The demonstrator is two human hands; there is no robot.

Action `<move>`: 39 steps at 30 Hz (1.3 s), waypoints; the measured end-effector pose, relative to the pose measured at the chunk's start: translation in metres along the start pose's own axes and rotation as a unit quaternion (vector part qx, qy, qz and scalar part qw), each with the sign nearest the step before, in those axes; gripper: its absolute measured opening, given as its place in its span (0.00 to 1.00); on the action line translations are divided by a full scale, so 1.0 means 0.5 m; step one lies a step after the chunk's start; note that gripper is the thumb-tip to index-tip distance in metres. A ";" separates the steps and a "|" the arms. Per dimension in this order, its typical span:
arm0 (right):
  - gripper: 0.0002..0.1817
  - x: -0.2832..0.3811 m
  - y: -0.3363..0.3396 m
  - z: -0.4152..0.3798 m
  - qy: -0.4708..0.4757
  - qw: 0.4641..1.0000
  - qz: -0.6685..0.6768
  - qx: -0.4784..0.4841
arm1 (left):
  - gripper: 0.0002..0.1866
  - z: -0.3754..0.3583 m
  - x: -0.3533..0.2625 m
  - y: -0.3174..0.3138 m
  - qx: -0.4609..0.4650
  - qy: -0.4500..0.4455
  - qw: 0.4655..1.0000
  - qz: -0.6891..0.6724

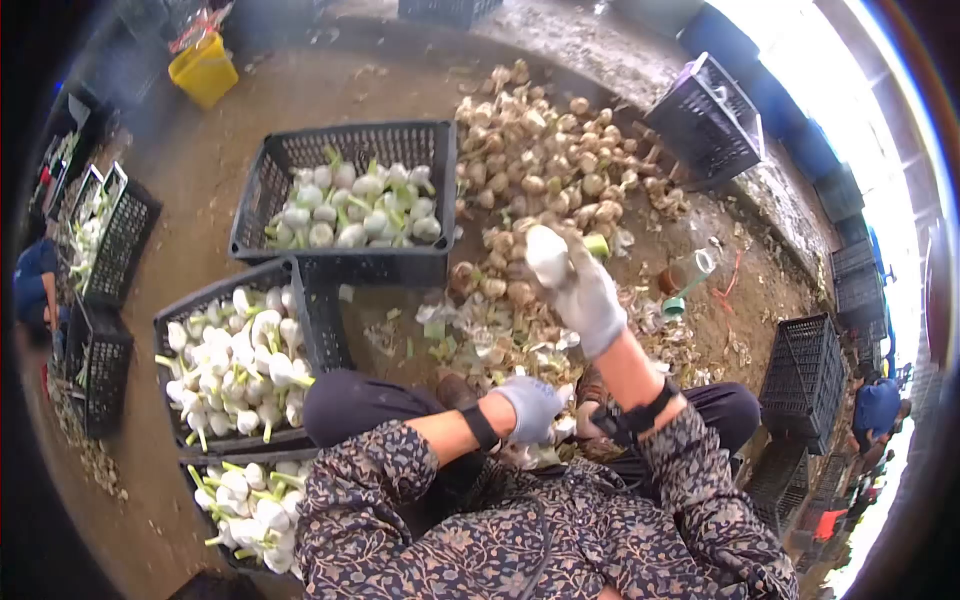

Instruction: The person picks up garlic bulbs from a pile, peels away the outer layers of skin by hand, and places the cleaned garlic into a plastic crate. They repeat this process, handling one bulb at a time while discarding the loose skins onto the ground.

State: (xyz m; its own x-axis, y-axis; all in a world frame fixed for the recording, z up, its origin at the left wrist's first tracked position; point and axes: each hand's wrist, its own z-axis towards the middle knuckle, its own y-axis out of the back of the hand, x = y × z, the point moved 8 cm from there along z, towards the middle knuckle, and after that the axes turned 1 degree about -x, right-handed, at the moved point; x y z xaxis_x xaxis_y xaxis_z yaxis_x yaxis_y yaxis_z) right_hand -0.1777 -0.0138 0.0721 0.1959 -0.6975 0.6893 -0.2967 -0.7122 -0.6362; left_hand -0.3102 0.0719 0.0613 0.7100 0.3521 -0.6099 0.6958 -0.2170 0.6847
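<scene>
My right hand (588, 305), in a pale glove, is raised in front of me with its fingers round a white peeled garlic bulb (547, 256) with a green stem end. Low near my lap is my left hand (532, 408), also gloved; its fingers are curled downward, and what they hold, if anything, is hidden. Beyond my hands lies a heap of unpeeled brown garlic (535, 150). Loose skins (510, 350) cover the ground between the heap and my feet.
Black crates of white garlic stand at the left: one upper (345, 260), one middle (300, 330), one lower. A green cup (673, 306) lies right of the skins. Stacked crates (800, 375) are at right. A yellow container (204, 72) stands upper left. People in blue are at both sides.
</scene>
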 end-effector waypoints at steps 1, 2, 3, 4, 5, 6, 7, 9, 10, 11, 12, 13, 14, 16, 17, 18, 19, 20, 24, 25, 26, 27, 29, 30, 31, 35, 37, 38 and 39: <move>0.28 0.006 -0.068 0.018 -0.010 0.999 -0.018 0.032 | 0.41 0.005 0.011 0.000 -0.029 0.002 0.999 -0.024; 0.30 0.013 -0.122 0.033 -0.037 0.994 -0.042 0.089 | 0.45 -0.004 0.009 0.018 0.015 0.012 0.999 -0.028; 0.32 0.021 -0.167 0.053 -0.061 0.985 -0.063 0.148 | 0.33 -0.002 0.012 0.025 -0.005 0.008 0.998 -0.055; 0.32 0.042 -0.180 0.084 -0.034 0.983 -0.099 0.149 | 0.31 0.000 0.014 0.024 -0.011 0.011 0.997 -0.078; 0.33 0.057 -0.185 0.117 -0.006 0.979 -0.135 0.151 | 0.28 0.004 0.016 0.024 -0.018 0.014 0.995 -0.099; 0.31 0.078 -0.167 0.145 0.027 0.975 -0.151 0.160 | 0.26 0.006 0.014 0.021 -0.014 0.009 0.993 -0.114; 0.26 0.099 -0.141 0.160 0.070 0.964 -0.247 0.064 | 0.24 0.007 0.012 0.021 -0.012 0.006 0.992 -0.127; 0.18 0.109 -0.014 0.220 0.157 0.862 -0.477 -0.069 | 0.25 0.017 0.017 0.012 -0.004 -0.003 0.990 -0.141; 0.18 0.084 0.063 0.243 0.132 0.763 -0.622 -0.118 | 0.28 0.023 0.019 0.003 0.003 -0.009 0.990 -0.143; 0.19 0.039 0.126 0.251 0.129 0.677 -0.716 -0.111 | 0.31 0.029 0.024 -0.002 0.009 -0.013 0.990 -0.141; 0.20 -0.018 0.166 0.256 0.083 0.595 -0.797 -0.066 | 0.32 0.029 0.031 0.006 -0.005 0.000 0.988 -0.154; 0.20 -0.082 0.219 0.256 0.043 0.537 -0.840 -0.060 | 0.33 0.025 0.040 0.018 -0.013 0.012 0.987 -0.161; 0.22 -0.135 0.227 0.246 -0.044 0.462 -0.885 -0.030 | 0.32 0.025 0.047 0.024 -0.018 0.018 0.986 -0.167; 0.24 -0.207 0.268 0.223 -0.007 0.435 -0.900 -0.014 | 0.31 0.020 0.062 0.032 -0.024 0.036 0.984 -0.174; 0.25 -0.225 0.269 0.212 0.002 0.429 -0.903 -0.023 | 0.29 0.017 0.066 0.038 -0.011 0.044 0.982 -0.181; 0.25 -0.240 0.277 0.211 -0.044 0.441 -0.896 -0.025 | 0.27 0.019 0.074 0.039 -0.015 0.054 0.982 -0.180; 0.26 -0.252 0.294 0.214 -0.088 0.453 -0.887 -0.026 | 0.26 0.018 0.078 0.038 -0.020 0.067 0.982 -0.176; 0.26 -0.256 0.296 0.215 -0.091 0.458 -0.884 -0.021 | 0.23 0.020 0.085 0.033 -0.032 0.073 0.980 -0.182; 0.23 -0.199 0.383 0.192 -0.026 0.589 -0.804 -0.080 | 0.19 0.019 0.106 0.063 -0.102 0.093 0.976 -0.167; 0.20 -0.185 0.420 0.184 0.024 0.685 -0.721 -0.101 | 0.19 0.024 0.117 0.066 -0.098 0.104 0.973 -0.183; 0.19 -0.155 0.396 0.141 -0.042 0.803 -0.576 -0.146 | 0.21 0.012 0.126 0.087 -0.152 0.130 0.962 -0.186; 0.18 -0.115 0.341 0.079 -0.106 0.888 -0.407 -0.185 | 0.23 0.000 0.130 0.105 -0.204 0.152 0.949 -0.186; 0.19 -0.086 0.292 0.018 -0.083 0.976 -0.143 -0.142 | 0.36 -0.014 0.149 0.129 -0.336 0.176 0.895 -0.233; 0.20 -0.079 0.244 -0.019 -0.094 0.985 -0.059 -0.135 | 0.38 -0.022 0.145 0.144 -0.381 0.168 0.880 -0.229; 0.21 -0.090 0.192 -0.054 -0.104 0.986 0.026 -0.129 | 0.39 -0.029 0.140 0.153 -0.424 0.159 0.862 -0.227; 0.21 -0.076 0.171 -0.139 -0.018 0.990 -0.137 -0.023 | 0.38 0.000 0.121 0.150 -0.524 -0.081 0.795 -0.294; 0.23 -0.004 0.107 -0.206 -0.052 0.948 -0.304 -0.075 | 0.36 -0.016 0.098 0.164 -0.440 -0.125 0.691 -0.560; 0.24 0.025 0.104 -0.227 -0.012 0.938 -0.327 -0.113 | 0.35 -0.014 0.098 0.158 -0.413 -0.113 0.683 -0.591; 0.25 0.053 0.110 -0.247 0.025 0.925 -0.350 -0.148 | 0.35 -0.013 0.099 0.151 -0.386 -0.097 0.676 -0.620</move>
State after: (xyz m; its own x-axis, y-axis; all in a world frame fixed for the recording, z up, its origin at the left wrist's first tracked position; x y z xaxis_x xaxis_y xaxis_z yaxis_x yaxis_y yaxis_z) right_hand -0.3045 -0.0618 0.0982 0.3955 -0.0647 0.9162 -0.3583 -0.9294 0.0891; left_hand -0.2230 0.0790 0.0853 -0.3144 -0.3149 -0.8956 0.5571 0.7027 -0.4426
